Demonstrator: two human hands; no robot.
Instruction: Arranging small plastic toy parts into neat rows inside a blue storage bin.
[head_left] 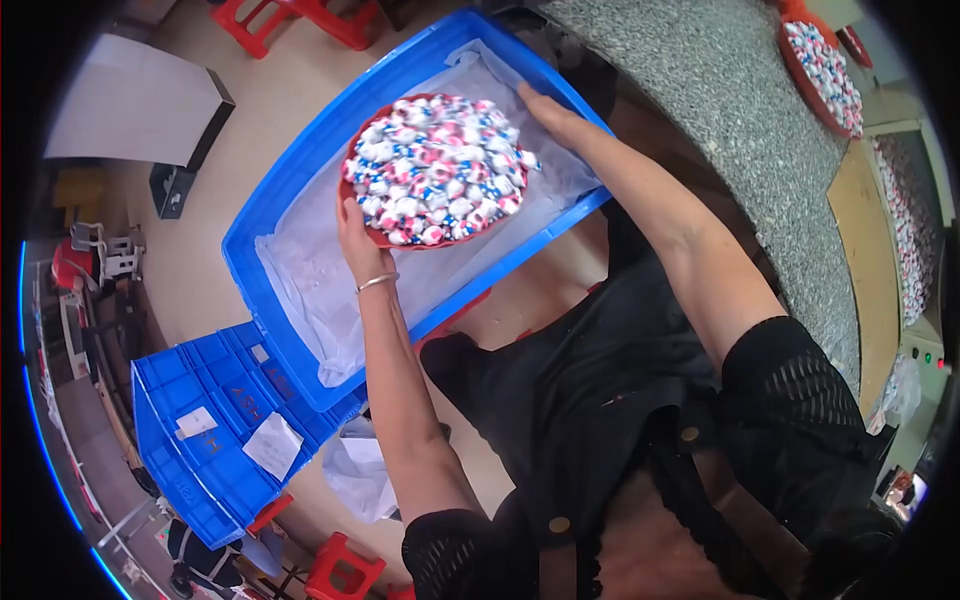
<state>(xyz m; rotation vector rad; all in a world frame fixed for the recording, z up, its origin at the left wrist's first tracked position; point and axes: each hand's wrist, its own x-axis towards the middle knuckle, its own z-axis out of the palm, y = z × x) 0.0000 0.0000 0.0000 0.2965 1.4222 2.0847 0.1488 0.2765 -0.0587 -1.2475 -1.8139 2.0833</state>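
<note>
A round red bowl (pixel 347 190) heaped with small wrapped sweets (pixel 440 165), white with pink and blue, is over the blue plastic bin (pixel 262 195). My left hand (pixel 358 238) grips the bowl's near left rim, thumb up its side; the other fingers are hidden beneath. On the bin's right side, my right hand (pixel 548 110) has its fingers stretched out along the inner wall, a little apart from the bowl. A crumpled clear plastic liner (pixel 310 290) covers the inside of the bin.
Stacked blue crates (pixel 215 430) with paper labels stand at the lower left. A speckled grey counter (pixel 690 70) runs along the right, bearing another red bowl of sweets (pixel 825 80). Red stools (pixel 340 568) stand on the floor, and a white plastic bag (pixel 358 478) lies beside the crates.
</note>
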